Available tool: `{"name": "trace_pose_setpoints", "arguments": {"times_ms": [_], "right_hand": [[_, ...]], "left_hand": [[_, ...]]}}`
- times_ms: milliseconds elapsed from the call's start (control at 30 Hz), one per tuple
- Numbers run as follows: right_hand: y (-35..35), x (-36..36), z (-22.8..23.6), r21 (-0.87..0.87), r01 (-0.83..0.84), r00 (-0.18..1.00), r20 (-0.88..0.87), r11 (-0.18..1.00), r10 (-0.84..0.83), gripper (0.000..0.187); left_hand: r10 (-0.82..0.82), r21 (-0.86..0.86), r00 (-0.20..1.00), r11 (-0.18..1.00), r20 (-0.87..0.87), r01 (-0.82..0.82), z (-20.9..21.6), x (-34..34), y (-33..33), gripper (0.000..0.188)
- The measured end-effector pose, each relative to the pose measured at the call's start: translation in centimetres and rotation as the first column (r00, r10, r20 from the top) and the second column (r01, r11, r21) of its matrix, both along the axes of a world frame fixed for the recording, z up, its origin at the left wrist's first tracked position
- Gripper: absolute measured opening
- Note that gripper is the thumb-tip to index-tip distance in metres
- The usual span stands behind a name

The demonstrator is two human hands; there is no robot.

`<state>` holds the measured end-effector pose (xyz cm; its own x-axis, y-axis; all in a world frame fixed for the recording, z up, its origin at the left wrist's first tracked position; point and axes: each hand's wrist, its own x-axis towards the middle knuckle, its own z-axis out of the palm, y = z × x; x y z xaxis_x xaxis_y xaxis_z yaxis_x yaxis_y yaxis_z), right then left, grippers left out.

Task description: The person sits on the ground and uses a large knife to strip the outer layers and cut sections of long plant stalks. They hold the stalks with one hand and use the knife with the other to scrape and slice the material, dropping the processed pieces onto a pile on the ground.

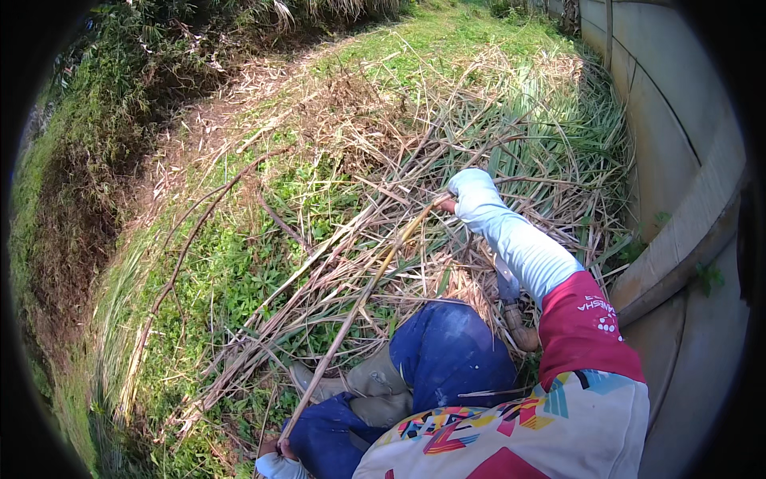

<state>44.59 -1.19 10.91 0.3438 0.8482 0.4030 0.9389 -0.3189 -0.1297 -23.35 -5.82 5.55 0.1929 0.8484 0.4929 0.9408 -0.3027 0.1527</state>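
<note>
A long dry stalk (pixel 355 310), yellowish toward its far end, slants across in front of my bent knees. My right hand (pixel 448 204) is stretched forward and closed around its far part, mostly covered by a light blue sleeve. At the lower left, my left hand (pixel 275 449) grips the near end, low beside my blue trouser leg. Under the stalk lies a bundle of dry stalks (pixel 263 339), pointing the same way. Beyond my right hand spreads a heap of cut green and dry grass (pixel 550 152).
On the right stands a curved pale wall (pixel 670 120) with a slanting beam (pixel 686 239). A bare brown branch (pixel 179 271) lies on the low green plants to the left. Farther left is an overgrown bank (pixel 72 191). My boots (pixel 375 383) rest among the stalks.
</note>
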Motion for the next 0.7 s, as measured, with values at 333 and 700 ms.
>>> {"name": "trace_pose_setpoints", "arguments": {"times_ms": [333,700], "right_hand": [[-1.0,-2.7,-0.9,0.237,0.244,0.930,-0.332,0.941,-0.157,0.033],[-0.4,-2.8,-0.3,0.115,0.131,0.881,-0.469,0.985,-0.062,0.053]], "left_hand": [[0.032,-0.246,0.999,0.969,0.007,-0.030,-1.3,4.7,1.4,0.026],[0.028,-0.320,0.998,0.948,0.057,-0.009,-1.5,2.1,2.2,0.025]]}}
